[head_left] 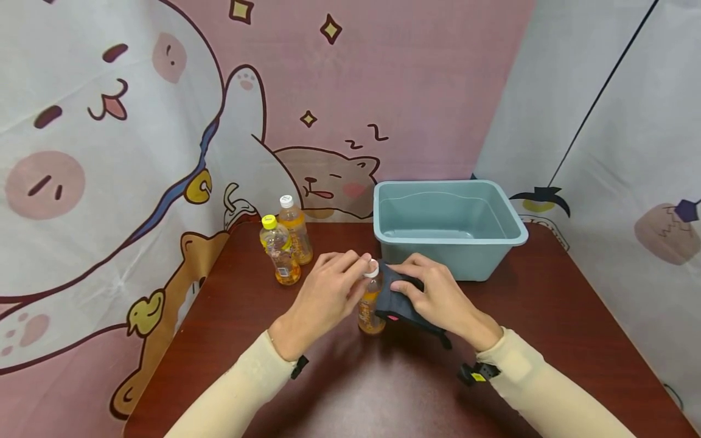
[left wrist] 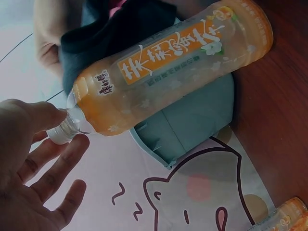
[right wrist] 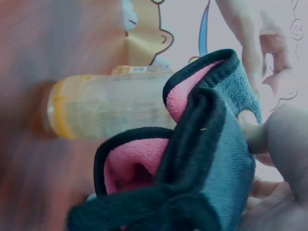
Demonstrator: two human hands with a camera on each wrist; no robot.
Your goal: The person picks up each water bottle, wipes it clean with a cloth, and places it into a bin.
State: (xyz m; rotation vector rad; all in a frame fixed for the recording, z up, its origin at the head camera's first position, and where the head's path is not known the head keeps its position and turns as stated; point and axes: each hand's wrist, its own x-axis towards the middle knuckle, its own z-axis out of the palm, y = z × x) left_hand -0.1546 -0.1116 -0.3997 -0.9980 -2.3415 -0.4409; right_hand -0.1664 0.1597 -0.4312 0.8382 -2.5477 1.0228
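A clear drink bottle (head_left: pixel 369 317) with an orange label and white cap stands upright on the table in front of me. My left hand (head_left: pixel 327 287) pinches it by the cap between thumb and fingers; in the left wrist view the thumb and a fingertip meet at the white cap (left wrist: pixel 58 135). A folded dark grey cloth (head_left: pixel 401 299) with black edging is held in my right hand (head_left: pixel 440 297), right beside the bottle. Pink lining (right wrist: pixel 139 156) shows inside its folds in the right wrist view. Whether cloth and bottle touch, I cannot tell.
Two more bottles stand at the back left of the brown table (head_left: pixel 553 340), one with a yellow cap (head_left: pixel 269 222), the other with a white cap (head_left: pixel 286 201). A blue-green plastic bin (head_left: pixel 438 255) sits at the back right, before a cartoon-print curtain (head_left: pixel 427 79).
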